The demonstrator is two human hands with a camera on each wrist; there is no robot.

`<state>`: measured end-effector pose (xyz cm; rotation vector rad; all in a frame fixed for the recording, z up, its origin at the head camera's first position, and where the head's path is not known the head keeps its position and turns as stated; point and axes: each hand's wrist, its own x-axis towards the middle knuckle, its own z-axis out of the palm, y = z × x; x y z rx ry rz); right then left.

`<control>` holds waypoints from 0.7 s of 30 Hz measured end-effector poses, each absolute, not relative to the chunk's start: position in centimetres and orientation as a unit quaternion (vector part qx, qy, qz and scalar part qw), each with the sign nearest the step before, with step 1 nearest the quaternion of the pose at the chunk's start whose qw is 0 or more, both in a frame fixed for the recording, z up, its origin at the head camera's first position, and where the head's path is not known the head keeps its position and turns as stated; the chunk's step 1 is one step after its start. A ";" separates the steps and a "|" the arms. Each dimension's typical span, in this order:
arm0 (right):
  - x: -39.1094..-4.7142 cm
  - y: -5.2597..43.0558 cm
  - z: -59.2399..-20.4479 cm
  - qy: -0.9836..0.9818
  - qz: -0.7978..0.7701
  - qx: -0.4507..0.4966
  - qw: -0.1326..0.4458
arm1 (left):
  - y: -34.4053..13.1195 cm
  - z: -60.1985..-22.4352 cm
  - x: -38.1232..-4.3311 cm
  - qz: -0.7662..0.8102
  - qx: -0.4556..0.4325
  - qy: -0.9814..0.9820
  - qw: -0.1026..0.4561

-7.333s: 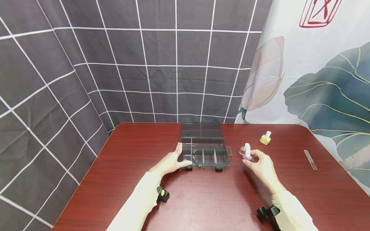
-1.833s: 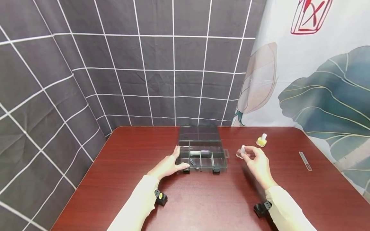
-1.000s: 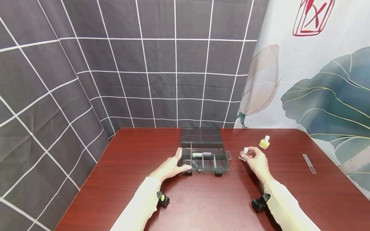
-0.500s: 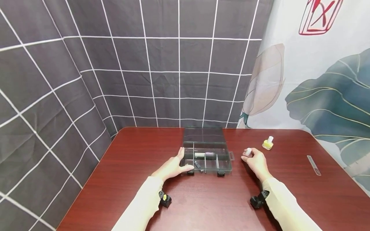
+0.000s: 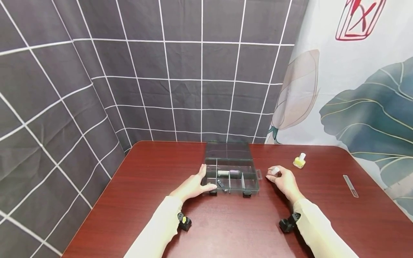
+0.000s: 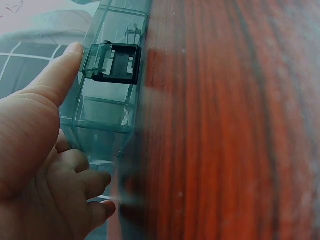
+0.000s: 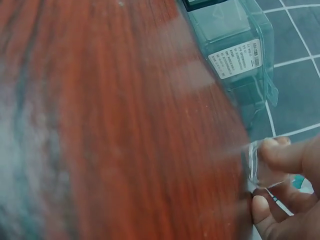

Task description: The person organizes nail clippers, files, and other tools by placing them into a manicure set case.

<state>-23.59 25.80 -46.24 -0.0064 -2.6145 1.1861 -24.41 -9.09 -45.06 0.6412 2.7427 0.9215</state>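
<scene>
A clear divided storage box (image 5: 251, 185) stands with its lid raised at the back. My left hand (image 5: 193, 184) grips its left end, thumb along the front edge beside a black latch (image 6: 119, 64). Right of the box, my right hand (image 5: 284, 180) pinches a small nail polish bottle (image 7: 265, 167) of clear glass, its white cap (image 5: 275, 170) leaning to the right. Fingers hide part of the glass. Inside the box, a purple nail polish bottle (image 5: 235, 173) lies on its side in the rear compartment. A small nail clipper (image 5: 221, 183) lies in a front compartment.
A yellow nail polish bottle (image 5: 299, 162) stands towards the back right of the red-brown table (image 5: 226, 225). Further right lies a slim transparent strip, seemingly a nail file (image 5: 350, 186). Grey checked cloth (image 5: 180, 93) hangs behind the table.
The purple bottle, earlier in my right hand, now lies in the box. My right hand has since taken hold of the clear bottle and tilted it. The left hand stays on the box.
</scene>
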 end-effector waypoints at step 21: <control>-24.0 24.1 -44.0 -0.860 0.490 0.041 0.133 | -9.0 -45.1 -24.5 0.303 0.216 0.924 0.086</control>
